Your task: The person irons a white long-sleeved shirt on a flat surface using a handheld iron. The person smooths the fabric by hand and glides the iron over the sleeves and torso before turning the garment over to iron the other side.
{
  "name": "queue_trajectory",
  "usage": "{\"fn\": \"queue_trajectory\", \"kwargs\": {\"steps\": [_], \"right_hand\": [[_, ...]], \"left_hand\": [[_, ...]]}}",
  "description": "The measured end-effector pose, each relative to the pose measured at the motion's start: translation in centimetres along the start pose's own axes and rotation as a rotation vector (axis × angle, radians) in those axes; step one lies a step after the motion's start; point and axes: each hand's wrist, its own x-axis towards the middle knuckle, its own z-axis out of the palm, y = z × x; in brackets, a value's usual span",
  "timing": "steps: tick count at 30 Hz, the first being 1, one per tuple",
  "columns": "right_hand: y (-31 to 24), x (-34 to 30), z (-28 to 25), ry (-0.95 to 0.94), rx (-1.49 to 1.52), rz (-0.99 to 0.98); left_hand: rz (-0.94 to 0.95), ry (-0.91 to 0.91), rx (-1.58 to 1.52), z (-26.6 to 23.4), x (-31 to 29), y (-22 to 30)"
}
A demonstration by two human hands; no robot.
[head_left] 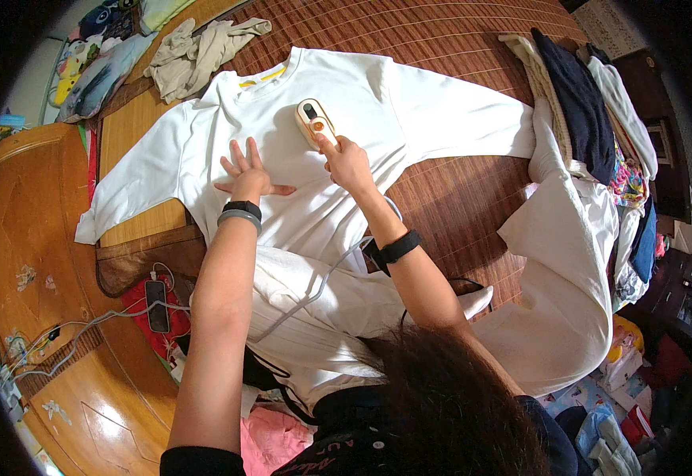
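Observation:
A white long-sleeved sweatshirt lies spread flat on a brown woven mat, its neck pointing away from me. My left hand presses flat on the shirt's chest, fingers spread. My right hand grips a small cream hand-held iron with an orange button, resting on the shirt's upper chest. The iron's grey cord trails back toward me across another white garment. Both wrists wear dark bands.
A stack of folded clothes sits at the mat's right edge, white trousers below it. A crumpled beige garment lies top left. Left is a wooden bed frame, with a phone on a red cloth.

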Motion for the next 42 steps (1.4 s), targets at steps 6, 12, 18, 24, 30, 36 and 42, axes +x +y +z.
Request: {"fn": "queue_trajectory", "kwargs": {"steps": [6, 12, 18, 24, 30, 36, 42], "right_hand": [[-0.2, -0.2, -0.4, -0.010, 0.002, 0.009], [-0.2, -0.3, -0.3, -0.013, 0.011, 0.019], [-0.1, -0.4, -0.3, -0.012, 0.006, 0.011], [0.2, -0.1, -0.5, -0.015, 0.006, 0.002], [-0.1, 0.4, -0.3, -0.011, 0.041, -0.003], [2.7, 1.4, -3.9, -0.116, 0.249, 0.144], [-1.7, -4.7, -3.8, -0.283, 0.293, -0.178]], "left_hand": [[0.022, 0.003, -0.011, -0.1, -0.2, 0.3], [0.018, 0.000, -0.002, -0.1, -0.2, 0.1], [0.012, 0.004, 0.006, 0.2, 0.0, 0.2], [0.033, 0.003, -0.001, 0.2, 0.4, 0.4], [0.137, 0.226, -0.108, 0.7, -0.6, -1.5], [0.355, 0.040, -0.207, -1.8, -1.9, 0.8], [0.497, 0.251, -0.755, -3.7, -12.6, 0.3]]}}
